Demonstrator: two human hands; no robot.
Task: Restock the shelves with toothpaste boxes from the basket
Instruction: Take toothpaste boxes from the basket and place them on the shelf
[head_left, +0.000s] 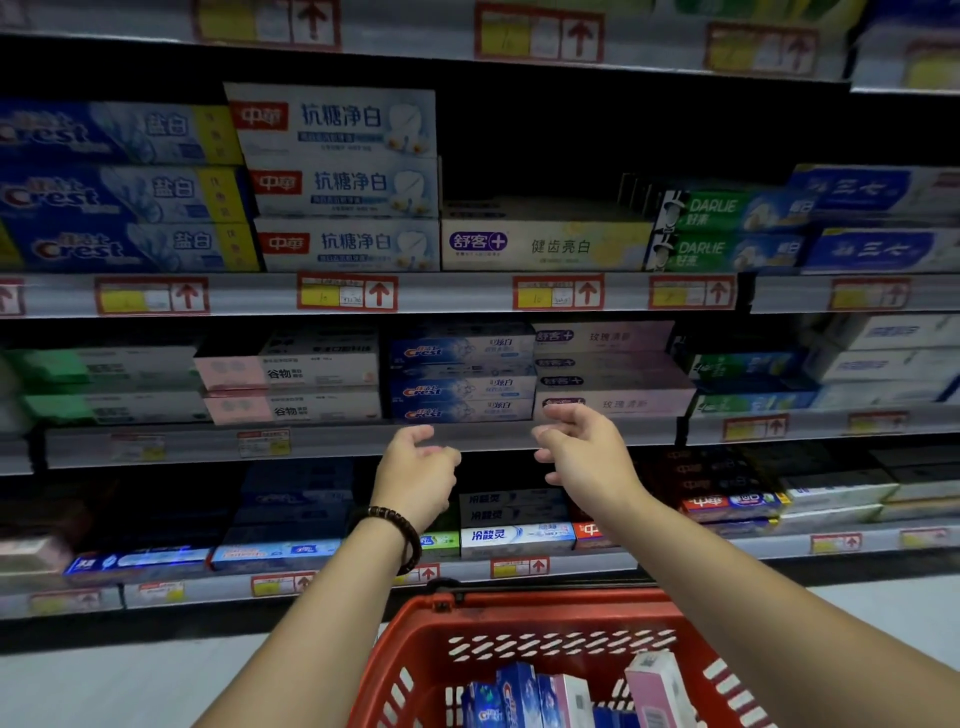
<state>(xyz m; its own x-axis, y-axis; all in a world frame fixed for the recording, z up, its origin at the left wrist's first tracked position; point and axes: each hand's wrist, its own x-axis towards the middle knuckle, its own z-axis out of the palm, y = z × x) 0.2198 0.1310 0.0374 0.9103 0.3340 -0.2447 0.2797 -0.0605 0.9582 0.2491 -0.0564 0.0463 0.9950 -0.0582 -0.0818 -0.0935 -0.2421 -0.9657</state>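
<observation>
A red plastic basket (415, 670) stands at the bottom centre, holding several toothpaste boxes (524, 696), blue and pink ones. Both arms reach up over it toward the middle shelf (322, 441). My left hand (418, 467), with a bead bracelet at the wrist, hovers empty with loosely curled fingers just below a stack of blue Crest boxes (462, 379). My right hand (582, 447) is also empty, fingers relaxed, just in front of the lowest box of a pink-lilac stack (613, 369).
Three shelf levels carry stacked toothpaste boxes. On the upper shelf a single cream box (545, 244) lies with dark space above it. Price tags with red arrows line the shelf edges. Pale floor shows on both sides of the basket.
</observation>
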